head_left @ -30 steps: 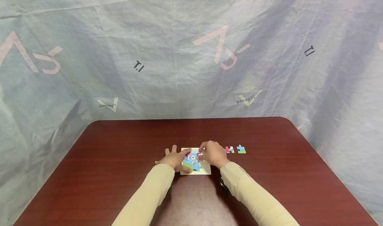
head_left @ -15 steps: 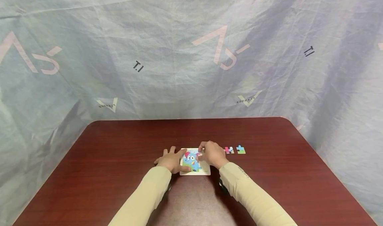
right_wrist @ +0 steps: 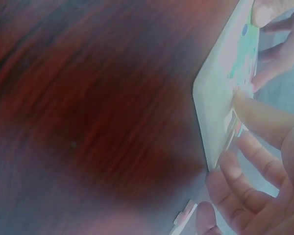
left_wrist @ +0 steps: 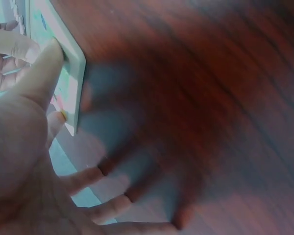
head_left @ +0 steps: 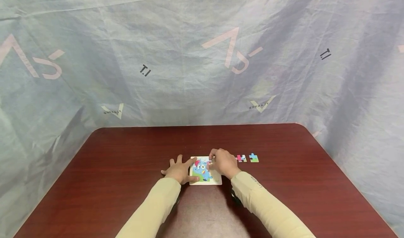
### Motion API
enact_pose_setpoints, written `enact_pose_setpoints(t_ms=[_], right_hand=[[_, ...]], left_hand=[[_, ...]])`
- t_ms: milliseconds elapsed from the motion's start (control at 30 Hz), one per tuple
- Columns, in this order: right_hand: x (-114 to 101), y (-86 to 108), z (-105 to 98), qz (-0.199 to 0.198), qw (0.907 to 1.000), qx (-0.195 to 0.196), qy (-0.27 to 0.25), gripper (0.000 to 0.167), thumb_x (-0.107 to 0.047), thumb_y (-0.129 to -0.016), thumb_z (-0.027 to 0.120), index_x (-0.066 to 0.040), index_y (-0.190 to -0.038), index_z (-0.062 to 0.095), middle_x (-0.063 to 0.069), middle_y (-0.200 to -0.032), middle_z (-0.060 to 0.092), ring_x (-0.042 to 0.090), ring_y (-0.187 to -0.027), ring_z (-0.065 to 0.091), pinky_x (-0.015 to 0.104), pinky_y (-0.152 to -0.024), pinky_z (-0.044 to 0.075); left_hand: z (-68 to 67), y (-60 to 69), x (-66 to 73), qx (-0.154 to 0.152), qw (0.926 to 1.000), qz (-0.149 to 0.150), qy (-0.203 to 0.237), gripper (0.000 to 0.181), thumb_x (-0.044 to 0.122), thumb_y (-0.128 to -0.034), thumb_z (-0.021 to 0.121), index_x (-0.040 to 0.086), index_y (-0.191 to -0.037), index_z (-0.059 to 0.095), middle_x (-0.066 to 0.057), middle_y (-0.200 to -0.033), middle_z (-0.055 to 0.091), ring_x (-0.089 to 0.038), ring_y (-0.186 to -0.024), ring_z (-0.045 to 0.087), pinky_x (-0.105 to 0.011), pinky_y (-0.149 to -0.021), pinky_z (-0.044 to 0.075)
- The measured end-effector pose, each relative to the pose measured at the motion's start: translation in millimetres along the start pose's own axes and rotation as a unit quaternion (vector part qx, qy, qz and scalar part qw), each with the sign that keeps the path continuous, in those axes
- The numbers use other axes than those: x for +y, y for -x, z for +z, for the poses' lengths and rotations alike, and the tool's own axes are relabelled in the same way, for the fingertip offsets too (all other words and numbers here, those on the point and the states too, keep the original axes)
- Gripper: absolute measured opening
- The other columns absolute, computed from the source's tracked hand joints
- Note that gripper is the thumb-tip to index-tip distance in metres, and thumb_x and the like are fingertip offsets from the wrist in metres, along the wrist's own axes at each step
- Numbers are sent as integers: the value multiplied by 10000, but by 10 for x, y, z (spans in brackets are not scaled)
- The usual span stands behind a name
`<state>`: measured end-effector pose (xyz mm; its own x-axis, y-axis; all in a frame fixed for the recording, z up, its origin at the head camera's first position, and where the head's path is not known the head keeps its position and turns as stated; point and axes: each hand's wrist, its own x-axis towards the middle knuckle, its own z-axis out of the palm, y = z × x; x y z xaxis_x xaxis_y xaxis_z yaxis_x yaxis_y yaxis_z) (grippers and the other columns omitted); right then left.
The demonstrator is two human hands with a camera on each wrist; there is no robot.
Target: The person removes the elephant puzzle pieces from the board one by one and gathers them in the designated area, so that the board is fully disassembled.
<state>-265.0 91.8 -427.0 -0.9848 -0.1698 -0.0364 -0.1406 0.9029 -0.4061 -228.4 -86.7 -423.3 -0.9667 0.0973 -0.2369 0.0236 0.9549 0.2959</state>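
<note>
A white-framed puzzle board (head_left: pixel 206 183) lies on the table, its picture a blue cartoon animal (head_left: pixel 205 174) over green. My left hand (head_left: pixel 178 171) rests at the board's left side with fingers spread, its thumb on the lower left of the board and its index finger at the upper left corner. Over the upper right of the board, my right hand (head_left: pixel 223 162) pinches a puzzle piece (right_wrist: pixel 239 128) between thumb and curled fingers. The piece is mostly hidden by those fingers. The board's lower right part shows bare, pale backing (head_left: pixel 216 176).
To the right of my right hand, a pink and white puzzle piece (head_left: pixel 242 158) and a blue and green one (head_left: pixel 254 157) lie on the dark red table (head_left: pixel 284 182). A grey printed cloth (head_left: pixel 186 55) hangs behind the table.
My left hand has shifted slightly left, so its thumb and index finger cover less of the board. The right hand has stayed nearly in place over the board's upper right.
</note>
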Motion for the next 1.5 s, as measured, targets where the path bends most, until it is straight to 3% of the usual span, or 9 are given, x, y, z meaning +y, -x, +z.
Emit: enact_pose_setpoints(t_ms=[100, 367, 533, 700, 967, 1200, 1500], right_hand=[[6, 0, 0, -22, 10000, -24, -33, 268, -278, -808, 887, -178, -931, 671, -3, -860, 585, 159, -718, 540, 335, -577, 446], [19, 0, 12, -89, 9999, -58, -98, 270, -276, -821, 876, -165, -997, 705, -4, -851, 572, 152, -736, 538, 326, -587, 449], [8, 26, 26, -260, 9996, -8, -100, 326, -231, -814, 879, -184, -1113, 759, 1, -849, 577, 144, -735, 551, 325, -579, 462], [-12, 52, 37, -411, 9991, 90, -78, 329, -216, -811, 877, -176, -1125, 783, 16, -855, 582, 155, -721, 541, 327, -578, 454], [20, 51, 26, -386, 9989, 254, -63, 288, -271, -777, 906, -125, -980, 763, 26, -889, 599, 178, -743, 576, 361, -626, 496], [64, 37, 3, -593, 9970, 209, -442, 146, -196, -842, 843, -97, -913, 763, 38, -847, 578, 178, -745, 548, 352, -638, 486], [106, -16, -20, -691, 9949, 256, -692, 135, -115, -829, 854, -111, -841, 720, 41, -861, 584, 183, -779, 551, 366, -683, 500]], left_hand=[[-65, 52, 58, -84, 9999, -53, 23, 754, 449, -881, 791, 303, -1538, 450, -203, -1593, 308, -501, -1406, 316, -826, -906, 373], [-86, 87, 87, -55, 10000, -72, 19, 740, 448, -880, 790, 288, -1528, 469, -210, -1598, 312, -515, -1412, 312, -818, -881, 399], [-62, 70, 68, -91, 9999, -121, 65, 731, 431, -884, 791, 277, -1524, 475, -206, -1592, 315, -496, -1408, 316, -819, -894, 391], [-69, 49, 60, -146, 9994, -205, 239, 733, 408, -875, 808, 270, -1516, 481, -207, -1588, 309, -490, -1407, 298, -841, -904, 354], [-87, 56, 86, -171, 9989, -235, 376, 747, 388, -859, 828, 266, -1509, 481, -206, -1575, 311, -493, -1406, 286, -856, -905, 329], [-117, 77, 109, -152, 9989, -242, 365, 738, 372, -863, 827, 268, -1505, 480, -197, -1566, 316, -484, -1398, 293, -847, -917, 333], [-94, 43, 91, -194, 9990, -268, 297, 741, 386, -869, 818, 282, -1515, 469, -189, -1572, 309, -472, -1405, 288, -843, -924, 333]])
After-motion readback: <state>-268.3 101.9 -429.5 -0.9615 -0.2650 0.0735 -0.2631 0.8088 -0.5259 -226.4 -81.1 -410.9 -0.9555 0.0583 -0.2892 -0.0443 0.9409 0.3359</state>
